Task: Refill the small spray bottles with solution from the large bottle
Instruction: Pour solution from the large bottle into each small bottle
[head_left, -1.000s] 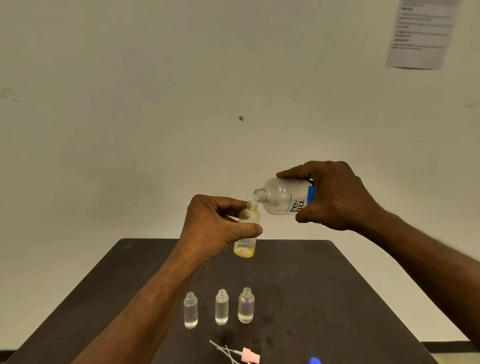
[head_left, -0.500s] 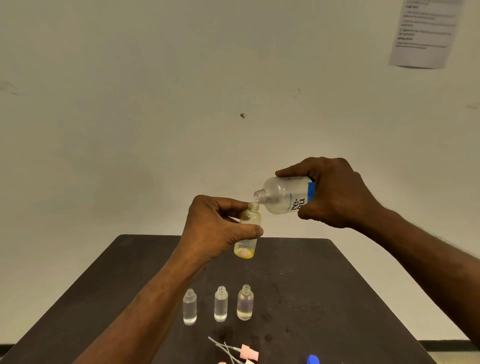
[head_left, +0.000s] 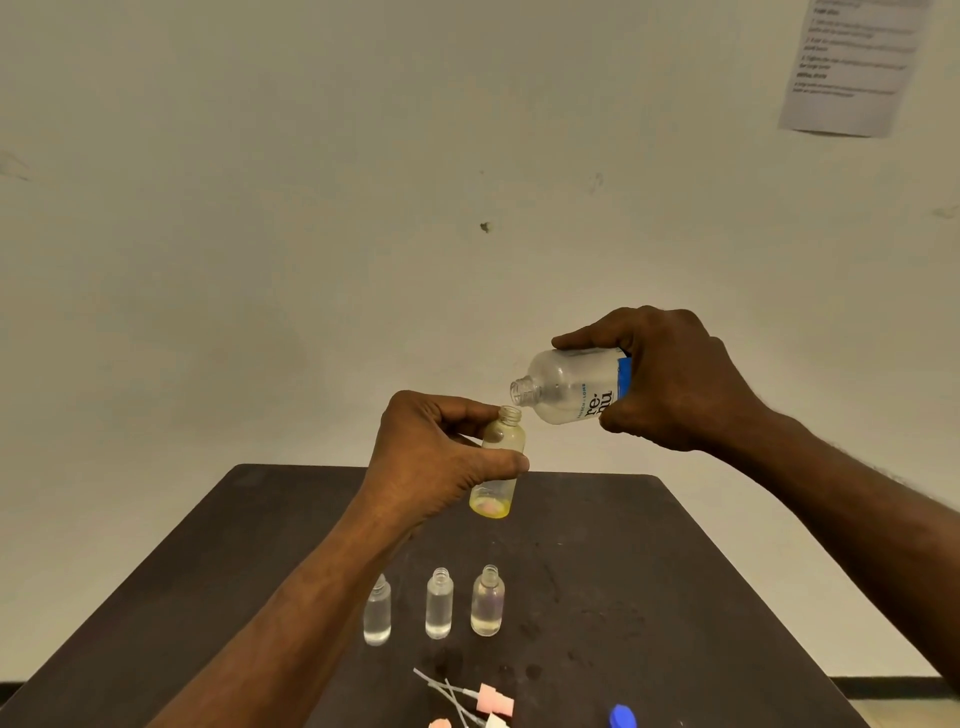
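Observation:
My left hand (head_left: 431, 457) grips a small open bottle (head_left: 500, 457) with yellowish liquid at its bottom, held upright above the dark table (head_left: 649, 597). My right hand (head_left: 675, 384) holds the large clear bottle (head_left: 566, 387) with a blue-edged label, tipped nearly level. Its open neck sits just above and to the right of the small bottle's mouth. Three more small open bottles stand in a row on the table: left (head_left: 377, 613), middle (head_left: 439, 603), right (head_left: 488, 600), each with some liquid.
Pink spray tops with thin tubes (head_left: 485, 699) lie near the table's front edge. A blue cap (head_left: 622, 717) lies to their right. A printed sheet (head_left: 857, 62) hangs on the wall at the upper right.
The large bottle's neck has come lower, closer to the small bottle's mouth. Both hands keep their grips. The view has shifted slightly, showing more of the front of the table.

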